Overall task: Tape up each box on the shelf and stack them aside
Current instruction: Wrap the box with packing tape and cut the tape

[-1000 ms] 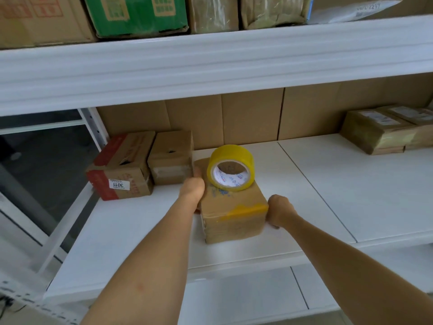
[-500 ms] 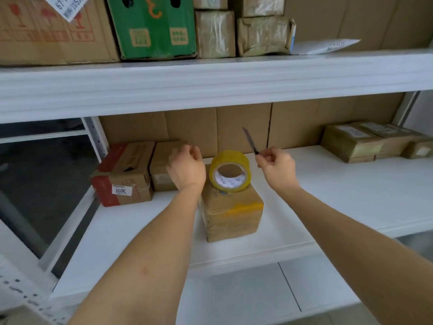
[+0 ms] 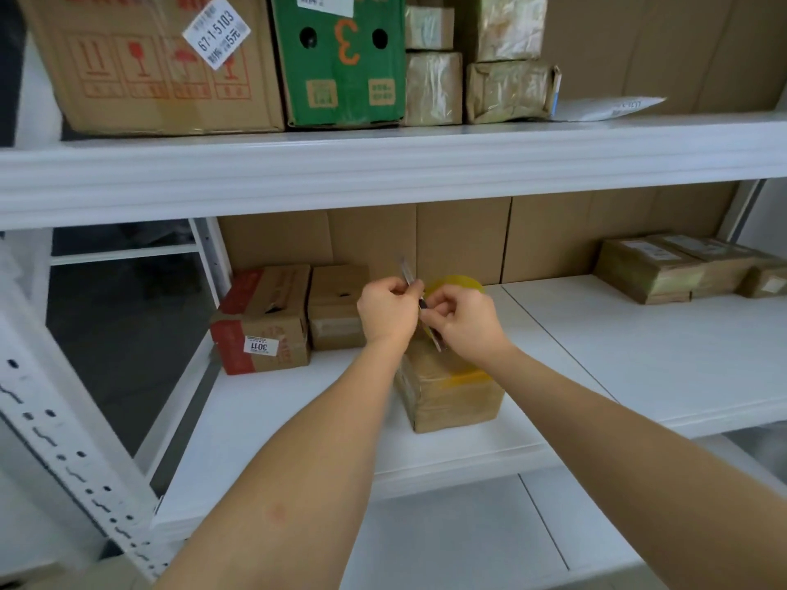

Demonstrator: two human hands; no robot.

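Both hands meet just above a small taped box [image 3: 451,393] that sits near the front of the middle shelf [image 3: 639,347]. The left hand [image 3: 385,310] has its fingers curled around the upper end of a slim utility knife [image 3: 419,302], and the right hand [image 3: 462,323] pinches the same knife lower down, so the tool runs at a slant between the two hands. Its thin upper end pokes up above the left hand's knuckles; it is blurred, so I take it for the blade but can't be sure. A dark lower end shows below the right hand, over the box top.

A roll of yellow tape [image 3: 458,283] stands on the box, mostly hidden behind the hands, with only its upper arc showing. A yellow strip crosses the front top edge of the box.

To the left on the same shelf, a red-and-brown carton [image 3: 262,321] with a white label sits touching a plain brown box [image 3: 336,308]. Far to the right, well apart, several wrapped parcels [image 3: 681,268] lie side by side against the cardboard backing. The upper shelf [image 3: 383,163] carries a big brown carton [image 3: 149,66], a green box [image 3: 340,57] and some film-wrapped packets [image 3: 472,61].
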